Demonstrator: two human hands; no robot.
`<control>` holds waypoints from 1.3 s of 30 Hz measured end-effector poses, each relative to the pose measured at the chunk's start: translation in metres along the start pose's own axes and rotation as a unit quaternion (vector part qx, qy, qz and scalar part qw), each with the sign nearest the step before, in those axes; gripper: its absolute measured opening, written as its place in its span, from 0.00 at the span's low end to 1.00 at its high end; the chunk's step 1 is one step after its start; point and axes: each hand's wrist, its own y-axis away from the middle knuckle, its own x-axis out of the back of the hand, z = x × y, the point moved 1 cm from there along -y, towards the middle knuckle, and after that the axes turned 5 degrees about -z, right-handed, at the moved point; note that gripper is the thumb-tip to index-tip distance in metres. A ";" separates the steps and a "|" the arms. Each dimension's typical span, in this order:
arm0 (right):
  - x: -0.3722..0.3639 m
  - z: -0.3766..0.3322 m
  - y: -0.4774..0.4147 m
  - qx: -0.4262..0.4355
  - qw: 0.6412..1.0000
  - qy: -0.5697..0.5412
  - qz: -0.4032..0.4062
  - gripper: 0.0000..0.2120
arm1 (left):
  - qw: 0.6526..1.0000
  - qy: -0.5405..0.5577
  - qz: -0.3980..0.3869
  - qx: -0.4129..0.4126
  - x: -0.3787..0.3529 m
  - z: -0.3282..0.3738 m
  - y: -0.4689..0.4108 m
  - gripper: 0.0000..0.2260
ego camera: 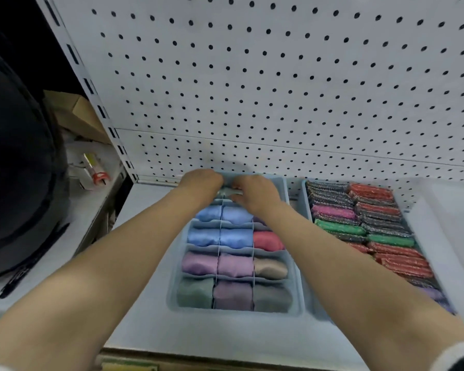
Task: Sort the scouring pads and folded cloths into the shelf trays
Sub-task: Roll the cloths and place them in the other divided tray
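A pale blue divided tray (296, 266) sits on the shelf, its compartments filled with folded cloths in blue, purple, pink, beige and grey. Both my hands reach to its far row. My left hand (201, 183) and my right hand (255, 194) together hold a small pale grey-green folded cloth (229, 192) over a back compartment, fingers curled round it. To the right a second blue tray (306, 199) holds rows of glittery scouring pads (370, 226) in red, green, pink and dark colours.
White pegboard (279, 89) backs the shelf close behind the trays. A translucent white lid or bin (450, 236) lies at the far right. A large black rounded object (16, 183) fills the left, with cardboard boxes and small packages behind it.
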 end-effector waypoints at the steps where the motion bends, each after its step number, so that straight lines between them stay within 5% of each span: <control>1: -0.001 -0.002 -0.003 -0.009 1.000 0.011 0.002 0.15 | 1.000 -0.022 -0.005 -0.005 0.000 0.000 -0.003 0.13; 13: -0.015 -0.001 -0.005 0.044 0.994 0.059 0.081 0.11 | 0.998 -0.032 0.021 -0.055 -0.010 -0.014 -0.025 0.12; 19: -0.012 0.001 -0.012 0.038 0.994 0.085 0.048 0.13 | 0.996 -0.046 0.056 -0.061 -0.015 -0.014 -0.027 0.13; 21: -0.009 0.001 -0.010 0.034 0.997 0.061 0.032 0.13 | 0.995 -0.052 0.057 -0.064 -0.015 -0.013 -0.026 0.13; 23: -0.002 0.004 -0.001 0.007 0.995 -0.094 0.028 0.12 | 0.995 -0.042 0.059 -0.065 -0.018 -0.014 -0.026 0.12; 25: 0.009 0.019 0.007 -0.039 0.972 -0.206 0.106 0.11 | 0.996 -0.014 0.071 -0.060 -0.023 -0.018 -0.026 0.11; 27: 0.016 0.032 0.015 -0.091 0.974 -0.137 0.153 0.09 | 0.995 0.004 0.082 -0.053 -0.025 -0.019 -0.025 0.11; 32: 0.013 0.023 0.018 -0.078 0.991 0.111 0.000 0.17 | 0.994 0.003 0.092 -0.057 -0.023 -0.012 -0.019 0.15; 39: 0.015 0.030 0.014 -0.048 0.990 0.128 0.010 0.16 | 0.990 0.103 0.074 -0.066 -0.025 -0.021 -0.016 0.13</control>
